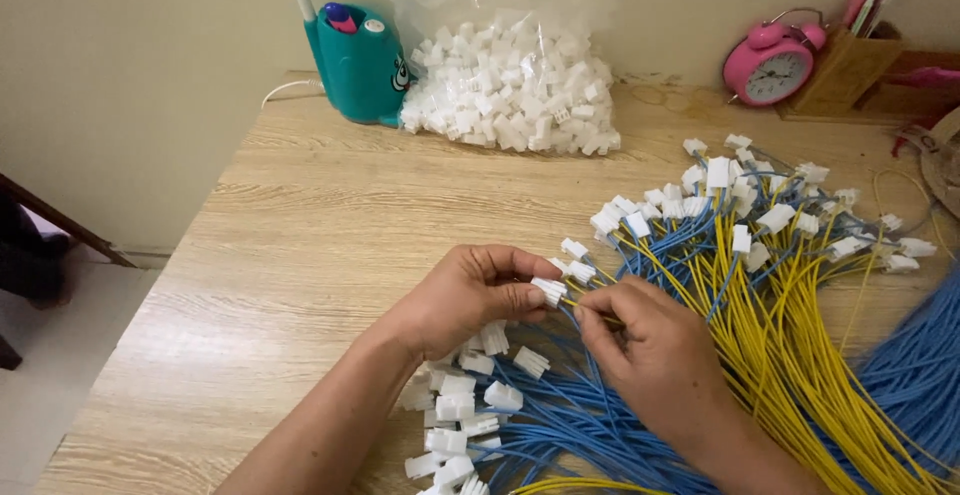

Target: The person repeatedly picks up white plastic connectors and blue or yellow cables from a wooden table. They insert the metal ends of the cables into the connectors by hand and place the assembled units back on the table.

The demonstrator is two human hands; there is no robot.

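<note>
My left hand (465, 295) pinches a small white plastic connector (549, 290) between thumb and fingers. My right hand (650, 350) meets it from the right, fingertips closed on thin yellow and blue wires that run into that connector. Both hands rest over a bundle of blue and yellow wires (780, 355) spread across the wooden table (300, 235). Several loose white connectors (465, 405) lie just under my left wrist. Further wires tipped with white connectors (740, 200) fan out beyond my hands.
A clear plastic bag of white connectors (510, 85) sits at the back, beside a teal lamp base (358, 65). A pink alarm clock (768, 67) and a brown box holder (850, 70) stand at the back right. The table's left edge drops to the floor.
</note>
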